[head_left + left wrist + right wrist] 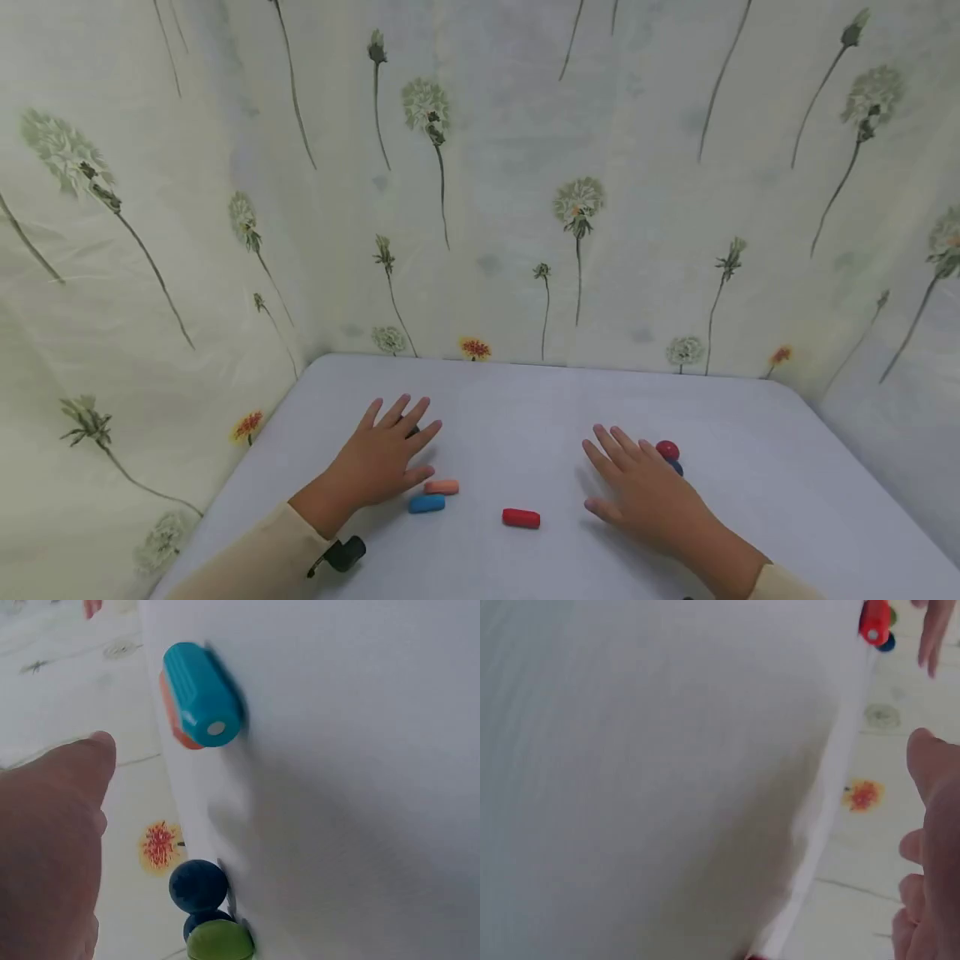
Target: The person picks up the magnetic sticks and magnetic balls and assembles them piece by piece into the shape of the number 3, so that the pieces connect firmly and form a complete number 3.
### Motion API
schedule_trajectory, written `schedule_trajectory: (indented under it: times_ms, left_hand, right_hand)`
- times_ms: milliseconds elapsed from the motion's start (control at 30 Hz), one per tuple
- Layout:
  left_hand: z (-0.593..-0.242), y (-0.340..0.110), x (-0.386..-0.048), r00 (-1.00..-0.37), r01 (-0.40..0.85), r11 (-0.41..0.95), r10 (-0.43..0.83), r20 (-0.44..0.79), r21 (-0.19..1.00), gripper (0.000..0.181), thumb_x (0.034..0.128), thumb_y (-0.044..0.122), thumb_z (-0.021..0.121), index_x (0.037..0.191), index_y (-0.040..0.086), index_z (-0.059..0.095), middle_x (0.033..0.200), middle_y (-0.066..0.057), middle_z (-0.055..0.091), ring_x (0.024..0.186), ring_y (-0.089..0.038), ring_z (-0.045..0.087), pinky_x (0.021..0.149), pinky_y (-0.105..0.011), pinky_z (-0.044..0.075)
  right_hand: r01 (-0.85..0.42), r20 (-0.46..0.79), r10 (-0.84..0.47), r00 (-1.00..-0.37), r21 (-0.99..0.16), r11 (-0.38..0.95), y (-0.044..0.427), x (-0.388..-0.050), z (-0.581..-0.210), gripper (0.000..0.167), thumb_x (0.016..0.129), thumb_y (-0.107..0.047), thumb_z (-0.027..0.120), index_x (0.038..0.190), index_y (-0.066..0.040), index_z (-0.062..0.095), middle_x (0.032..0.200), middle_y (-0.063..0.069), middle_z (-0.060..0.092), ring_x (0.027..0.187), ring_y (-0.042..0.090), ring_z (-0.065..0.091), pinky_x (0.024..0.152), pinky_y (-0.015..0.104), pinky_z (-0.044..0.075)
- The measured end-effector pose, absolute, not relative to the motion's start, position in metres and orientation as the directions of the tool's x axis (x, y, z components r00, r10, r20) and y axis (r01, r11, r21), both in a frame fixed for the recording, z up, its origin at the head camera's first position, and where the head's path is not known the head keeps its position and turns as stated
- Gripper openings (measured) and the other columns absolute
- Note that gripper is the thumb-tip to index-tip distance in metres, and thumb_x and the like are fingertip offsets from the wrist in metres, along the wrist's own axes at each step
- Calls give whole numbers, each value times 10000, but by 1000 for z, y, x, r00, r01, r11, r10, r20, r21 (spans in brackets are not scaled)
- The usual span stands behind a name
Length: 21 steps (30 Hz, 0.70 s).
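My left hand [378, 462] and right hand [648, 496] are spread, grasping nothing; I judge this a hovering step. Any pick calls for lowering, then pinching. At the head view's lower centre lie the ridged blue cylinder [427, 503], the orange cylinder [443, 487] just beside it, and rightward the red cylinder [521, 518].

A white table [517, 417] with rounded far corners carries small pieces. Taking a red stick [521, 518] as the clock's centre, an orange stick [444, 487] lies at ten o'clock, with a blue stick [427, 504] just beside its seven o'clock side. Farther toward ten sit a dark blue ball [198, 886] and a green ball [220, 940]. At two o'clock lie a dark red ball [667, 450] and a navy ball [677, 467].
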<state>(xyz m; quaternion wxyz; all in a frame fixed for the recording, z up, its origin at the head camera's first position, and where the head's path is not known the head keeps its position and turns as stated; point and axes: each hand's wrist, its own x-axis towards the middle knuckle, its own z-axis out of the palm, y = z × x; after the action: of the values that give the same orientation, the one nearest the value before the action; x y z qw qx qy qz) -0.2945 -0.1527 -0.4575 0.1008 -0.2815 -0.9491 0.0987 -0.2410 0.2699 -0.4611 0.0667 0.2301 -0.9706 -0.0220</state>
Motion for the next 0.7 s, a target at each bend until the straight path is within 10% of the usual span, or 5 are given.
schedule_trajectory:
  times_ms: [700]
  left_hand:
    - [-471,-169,-309,-976,204,917,163,144,342,924,909,528,756,1646,178,324,1683,-213,293,1507,-468,363,1124,-658,409]
  right_hand:
    - [-305,-171,-392,-904,-386,871,202,-240,-450,820,874,-595,770,1559,-242,489,1557,22,532,1473,305,467,1131,607,430]
